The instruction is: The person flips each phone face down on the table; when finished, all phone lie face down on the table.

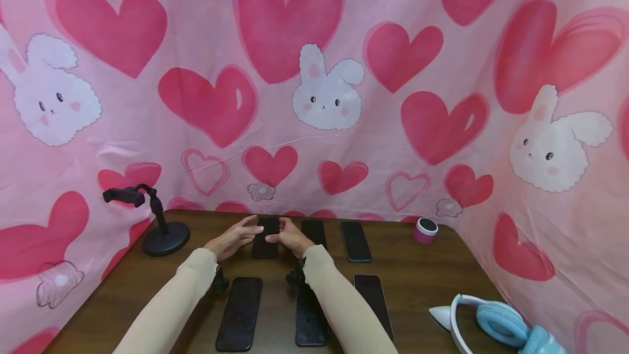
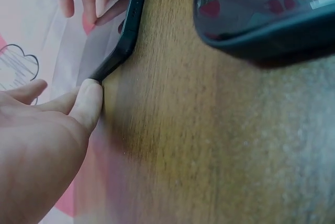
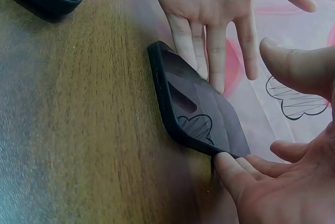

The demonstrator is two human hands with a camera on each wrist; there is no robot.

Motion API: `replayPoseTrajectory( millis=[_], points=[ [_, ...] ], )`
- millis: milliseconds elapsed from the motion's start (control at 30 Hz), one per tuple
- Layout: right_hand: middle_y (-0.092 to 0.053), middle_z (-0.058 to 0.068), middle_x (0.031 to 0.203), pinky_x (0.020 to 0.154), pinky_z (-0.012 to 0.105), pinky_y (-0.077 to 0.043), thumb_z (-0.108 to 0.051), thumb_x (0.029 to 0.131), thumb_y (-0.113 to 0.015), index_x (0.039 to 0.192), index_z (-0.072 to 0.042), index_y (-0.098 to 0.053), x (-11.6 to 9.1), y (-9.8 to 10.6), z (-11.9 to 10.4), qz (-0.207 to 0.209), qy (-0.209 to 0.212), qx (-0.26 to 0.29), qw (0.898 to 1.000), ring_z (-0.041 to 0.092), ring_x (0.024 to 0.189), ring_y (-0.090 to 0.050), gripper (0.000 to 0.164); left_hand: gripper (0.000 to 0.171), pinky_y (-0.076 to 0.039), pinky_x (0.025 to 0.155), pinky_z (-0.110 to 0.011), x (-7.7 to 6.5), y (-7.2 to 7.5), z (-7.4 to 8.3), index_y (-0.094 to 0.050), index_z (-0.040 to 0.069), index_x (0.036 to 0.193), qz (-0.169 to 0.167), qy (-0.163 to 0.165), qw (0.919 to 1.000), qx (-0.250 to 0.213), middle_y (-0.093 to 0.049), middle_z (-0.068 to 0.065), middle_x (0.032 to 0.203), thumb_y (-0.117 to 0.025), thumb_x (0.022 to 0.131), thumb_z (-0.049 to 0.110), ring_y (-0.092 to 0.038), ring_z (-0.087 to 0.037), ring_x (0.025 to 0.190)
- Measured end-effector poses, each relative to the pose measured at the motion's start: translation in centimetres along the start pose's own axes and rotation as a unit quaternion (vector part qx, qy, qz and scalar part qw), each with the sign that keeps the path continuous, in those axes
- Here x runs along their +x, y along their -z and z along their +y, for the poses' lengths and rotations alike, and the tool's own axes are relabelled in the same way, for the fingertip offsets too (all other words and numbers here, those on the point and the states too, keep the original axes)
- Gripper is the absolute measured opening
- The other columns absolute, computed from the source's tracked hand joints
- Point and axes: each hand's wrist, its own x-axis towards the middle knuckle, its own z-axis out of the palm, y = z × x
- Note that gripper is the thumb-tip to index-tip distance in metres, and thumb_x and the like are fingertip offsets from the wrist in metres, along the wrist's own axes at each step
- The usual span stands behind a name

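Observation:
A dark smartphone (image 1: pixel 266 239) with a glossy screen lies face up at the back left of the table, between the two hands. My left hand (image 1: pixel 237 238) is at its left side; in the left wrist view a fingertip (image 2: pixel 90 98) touches the phone's edge (image 2: pixel 128 38) near a corner. At the right side is my right hand (image 1: pixel 294 236), its thumb raised over the screen in the head view. The right wrist view shows the right fingers (image 3: pixel 233 169) against the near edge of the phone (image 3: pixel 204 109), with the left hand's straight fingers along the opposite edge.
Two more phones, one partly hidden (image 1: pixel 314 229) and one bare (image 1: pixel 356 241), lie to the right. Nearer are phones at left (image 1: pixel 239 314), middle (image 1: pixel 309 321) and right (image 1: pixel 372 299). A black stand (image 1: pixel 166 238), a pink round container (image 1: pixel 425 231) and blue-white headphones (image 1: pixel 501 324) sit around them.

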Motion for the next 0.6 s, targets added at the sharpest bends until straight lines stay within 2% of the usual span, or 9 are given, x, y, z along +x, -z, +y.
replayPoseTrajectory(
  millis=[333,500,600],
  points=[
    [-0.035,0.026,0.157,0.122,0.059,-0.028,-0.019,0.088,-0.074,0.154,0.001,-0.027,-0.12,0.08,-0.11,-0.001,0.009,-0.003,1.000,0.043,0.147,-0.034,0.084,0.092,-0.016,0.128,-0.058,0.05,-0.02,-0.04,-0.007,0.009,0.163,0.007,-0.004,1.0000,-0.005,-0.022,-0.026,0.166,-0.062,0.096,0.039,-0.019,-0.045,0.154],
    [-0.036,0.026,0.157,0.122,0.059,-0.030,-0.021,0.090,-0.073,0.154,0.001,-0.028,-0.14,0.13,-0.24,0.001,0.008,-0.005,1.000,0.043,0.146,-0.035,0.081,0.091,-0.016,0.127,-0.059,-0.08,-0.16,0.17,-0.005,0.009,0.163,0.001,-0.009,0.9999,-0.004,-0.017,-0.025,0.167,-0.060,0.097,0.039,-0.018,-0.046,0.154],
    [-0.036,0.026,0.157,0.121,0.057,-0.032,-0.021,0.091,-0.073,0.153,0.002,-0.029,-0.07,0.09,-0.21,0.002,0.007,0.000,1.000,0.042,0.146,-0.036,0.080,0.091,-0.014,0.127,-0.061,-0.14,-0.05,0.19,-0.001,0.010,0.163,-0.011,-0.012,0.9996,-0.024,-0.010,-0.026,0.168,-0.058,0.098,0.038,-0.014,-0.049,0.155]
  ],
)
